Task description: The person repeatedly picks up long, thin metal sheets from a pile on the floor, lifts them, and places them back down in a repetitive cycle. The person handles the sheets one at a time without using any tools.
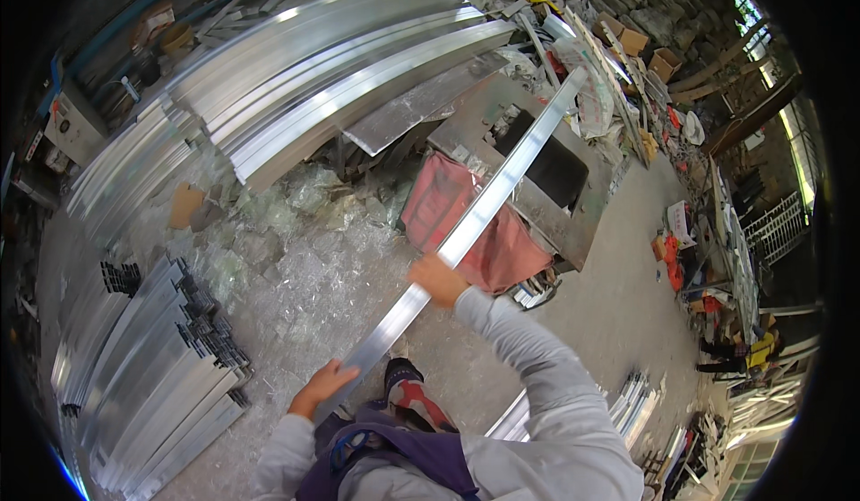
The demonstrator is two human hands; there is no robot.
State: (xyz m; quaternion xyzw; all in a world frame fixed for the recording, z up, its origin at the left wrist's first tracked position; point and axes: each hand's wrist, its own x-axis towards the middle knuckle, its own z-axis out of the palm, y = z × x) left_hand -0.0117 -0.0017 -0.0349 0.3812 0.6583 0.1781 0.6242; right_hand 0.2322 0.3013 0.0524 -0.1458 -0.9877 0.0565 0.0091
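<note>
A long silver metal profile (500, 187) slants across the view, from beside my body up to the far right. My right hand (436, 279) is closed around it near the middle. Lower down, my left hand (324, 386) grips the near end, with the thumb along its side. The far part of the profile passes over a worn metal machine table (573, 232) with a dark rectangular opening (554, 171). A red cloth (457, 219) hangs on the table's near side, beneath the profile. The undersides of my fingers are hidden.
Long silver profiles (358, 75) lie stacked at the back left. Another bundle of profiles (148, 367) rests at the left. Crumpled clear plastic film (305, 250) litters the floor between them. Cardboard boxes (632, 39) and scrap stand far right. A person in yellow (761, 350) is at the right edge.
</note>
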